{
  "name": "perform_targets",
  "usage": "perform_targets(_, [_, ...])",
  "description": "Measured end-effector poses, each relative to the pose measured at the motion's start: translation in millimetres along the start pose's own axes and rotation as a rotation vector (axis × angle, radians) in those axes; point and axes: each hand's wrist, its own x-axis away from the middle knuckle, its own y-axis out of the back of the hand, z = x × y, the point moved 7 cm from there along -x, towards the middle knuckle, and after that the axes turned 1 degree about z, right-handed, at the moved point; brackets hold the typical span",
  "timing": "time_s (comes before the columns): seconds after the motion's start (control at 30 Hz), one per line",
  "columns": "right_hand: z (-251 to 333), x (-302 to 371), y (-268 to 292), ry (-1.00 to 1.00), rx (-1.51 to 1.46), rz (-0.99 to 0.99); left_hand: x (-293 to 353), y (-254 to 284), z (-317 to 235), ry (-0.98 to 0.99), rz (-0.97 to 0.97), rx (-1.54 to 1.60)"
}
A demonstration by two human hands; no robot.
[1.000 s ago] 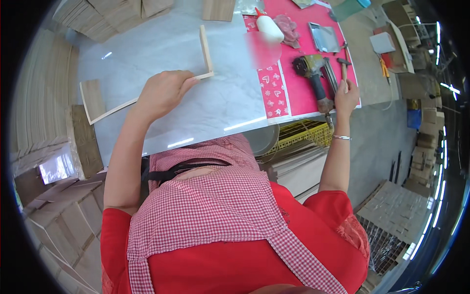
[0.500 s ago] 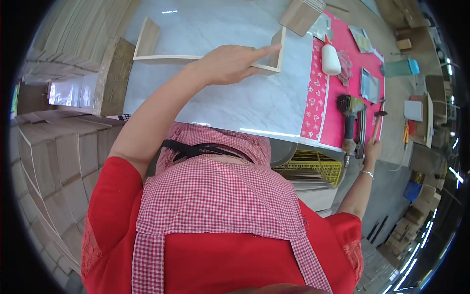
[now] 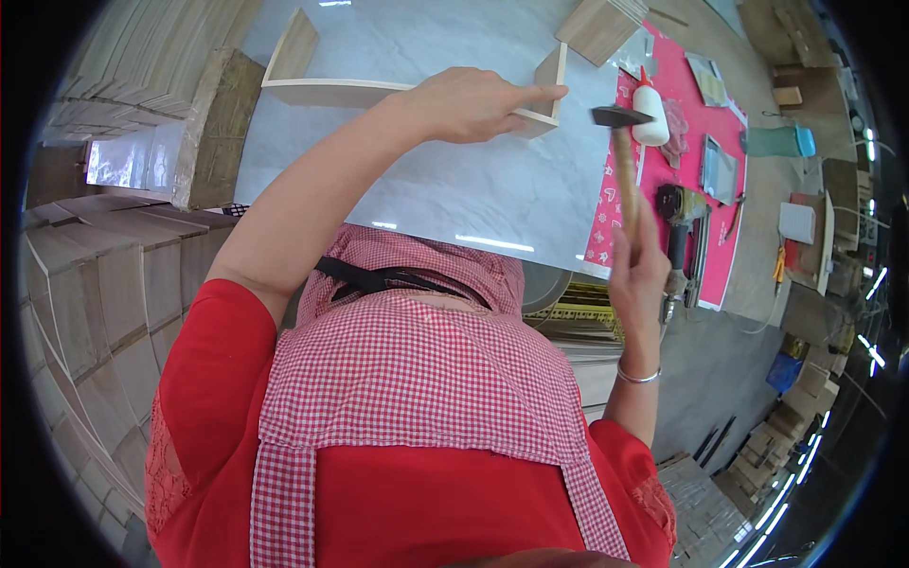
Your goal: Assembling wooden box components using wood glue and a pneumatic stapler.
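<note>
A three-sided frame of pale wooden boards stands on the glossy grey-white tabletop, its open side facing away from me. My left hand grips it near the right corner. The index finger reaches onto the short end board, and the thumb sits by the corner joint. In my right hand is a hammer, its wooden handle wrapped by my fingers. The dark hammer head is raised to the right of the frame, apart from it, and overlaps the white glue bottle in this view.
A pneumatic nail gun lies on the pink patterned cloth at the right. A stack of wooden pieces stands behind the frame. Boards are piled high on the left. Below the table edge is a yellow crate.
My right hand has come from the table's right edge toward the frame, lifting the hammer with it. My left hand and the frame have shifted slightly right.
</note>
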Motion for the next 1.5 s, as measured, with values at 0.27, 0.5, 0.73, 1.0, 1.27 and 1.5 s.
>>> perform_targets(0.27, [23.1,-13.1,-18.2,0.011,0.033,0.169,-0.2,2.2,1.5,0.011,0.011,0.027])
perform_targets(0.5, [19.7,-10.9,-19.3,0.0,0.031,0.169,-0.1,2.3,-0.3,-0.011,-0.005,0.018])
perform_targets(0.73, [21.1,-8.9,-19.7,0.033,0.035,0.112,0.3,3.1,0.2,-0.003,-0.02,0.015])
perform_targets(1.0, [21.9,-11.1,-20.9,-0.062,0.115,0.223,-0.2,2.6,0.7,0.016,0.007,0.026])
perform_targets(1.27, [-25.7,-17.3,38.8,-0.055,0.206,-0.252,-0.4,0.2,0.5,-0.061,-0.052,0.066])
perform_targets(1.5, [-176.3,17.7,121.1,-0.618,0.476,-0.414,0.9,10.2,-13.4,-0.085,-0.053,0.073])
